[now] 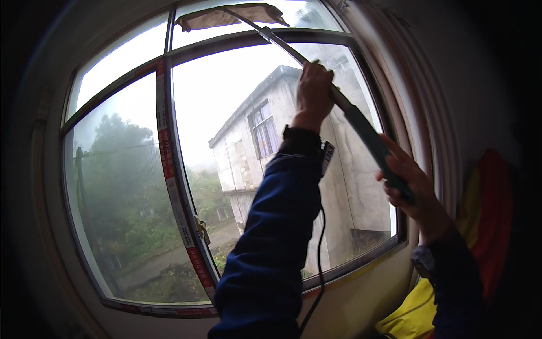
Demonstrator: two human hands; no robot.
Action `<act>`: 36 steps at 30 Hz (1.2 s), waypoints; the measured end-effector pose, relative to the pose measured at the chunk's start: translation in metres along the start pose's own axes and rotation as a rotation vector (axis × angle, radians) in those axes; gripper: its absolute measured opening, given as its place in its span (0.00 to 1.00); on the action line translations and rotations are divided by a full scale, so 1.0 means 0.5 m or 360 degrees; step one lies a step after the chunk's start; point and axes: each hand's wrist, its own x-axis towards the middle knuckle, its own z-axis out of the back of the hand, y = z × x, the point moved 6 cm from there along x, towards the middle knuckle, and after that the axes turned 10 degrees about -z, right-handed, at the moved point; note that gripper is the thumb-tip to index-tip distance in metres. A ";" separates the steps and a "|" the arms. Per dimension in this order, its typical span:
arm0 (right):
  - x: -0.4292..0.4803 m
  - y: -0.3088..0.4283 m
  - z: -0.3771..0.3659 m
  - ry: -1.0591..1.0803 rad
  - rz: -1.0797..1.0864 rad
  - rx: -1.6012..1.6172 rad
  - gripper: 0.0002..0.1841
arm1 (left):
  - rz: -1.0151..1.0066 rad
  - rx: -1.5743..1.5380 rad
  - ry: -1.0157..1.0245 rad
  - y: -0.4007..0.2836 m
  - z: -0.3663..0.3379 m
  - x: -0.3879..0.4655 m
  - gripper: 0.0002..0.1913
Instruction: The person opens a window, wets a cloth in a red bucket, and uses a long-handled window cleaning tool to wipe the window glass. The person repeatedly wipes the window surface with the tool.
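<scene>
A long telescopic pole (288, 49) slants up from the right across the window. My left hand (314, 94) is closed around its metal shaft near the middle. Lower down, my right hand (405, 180) grips the dark green handle (368, 133), its fingers wrapped loosely round the end. At the pole's top, a brown cloth (233, 17) lies spread against the upper window pane. How the cloth is fixed to the pole cannot be seen. A device with a black cable sits at my left wrist.
The large window has a dark frame (254, 40), a taped centre post (169, 156) and a latch (202, 229). A folded curtain or moulding borders its right side. Yellow fabric (408, 311) and red fabric (493, 224) are at the lower right. A concrete building (250, 169) stands outside.
</scene>
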 end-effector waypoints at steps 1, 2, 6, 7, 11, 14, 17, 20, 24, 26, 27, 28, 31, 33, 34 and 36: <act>0.035 -0.003 -0.027 0.0002 0.0033 -0.0010 0.31 | -0.0010 0.0082 -0.0070 0.023 0.024 -0.007 0.12; 0.070 0.001 -0.058 0.0061 0.0116 -0.0013 0.29 | -0.0060 0.0004 -0.0016 0.034 0.036 -0.019 0.13; 0.214 0.016 -0.146 -0.0090 0.0101 -0.0030 0.27 | -0.0113 -0.0170 0.0176 0.086 0.081 -0.072 0.16; 0.249 0.016 -0.168 -0.0135 0.0049 -0.0051 0.26 | -0.0006 -0.0135 0.0265 0.120 0.083 -0.072 0.17; 0.355 0.055 -0.210 -0.0262 0.0117 -0.0365 0.25 | 0.0053 0.0178 0.0513 0.215 0.067 -0.060 0.17; 0.373 0.073 -0.167 -0.0312 0.0077 -0.0480 0.24 | 0.0074 0.0246 0.0528 0.216 0.017 -0.057 0.17; 0.339 0.088 -0.091 -0.0320 0.0026 -0.0637 0.25 | 0.0157 0.0249 0.0519 0.171 -0.041 -0.047 0.18; 0.257 0.091 0.008 -0.0398 -0.0006 -0.0741 0.25 | -0.0080 0.0293 0.0428 0.067 -0.085 -0.032 0.23; 0.135 0.111 0.115 -0.0444 0.0005 -0.0840 0.28 | -0.0103 0.0029 0.0218 -0.072 -0.126 0.010 0.18; 0.074 0.127 0.168 -0.0418 0.0007 -0.0882 0.30 | -0.0057 -0.0131 0.0112 -0.136 -0.142 0.034 0.14; 0.046 0.137 0.195 -0.0441 0.0006 -0.0941 0.31 | -0.0018 -0.0226 0.0069 -0.166 -0.149 0.043 0.12; 0.019 0.143 0.225 -0.0483 -0.0037 -0.0910 0.31 | 0.0005 -0.0169 0.0065 -0.199 -0.157 0.057 0.12; -0.057 0.168 0.286 -0.0390 -0.0049 -0.0910 0.32 | 0.0091 -0.0267 -0.0091 -0.297 -0.160 0.089 0.11; -0.106 0.187 0.320 -0.0355 -0.0073 -0.0901 0.32 | 0.0147 -0.0055 -0.0025 -0.362 -0.164 0.114 0.10; -0.136 0.196 0.338 -0.0401 -0.0089 -0.0925 0.31 | 0.0178 -0.0078 -0.0026 -0.389 -0.165 0.126 0.09; -0.194 0.219 0.379 -0.0562 -0.0170 -0.0951 0.31 | 0.0279 -0.0027 0.0061 -0.441 -0.171 0.149 0.09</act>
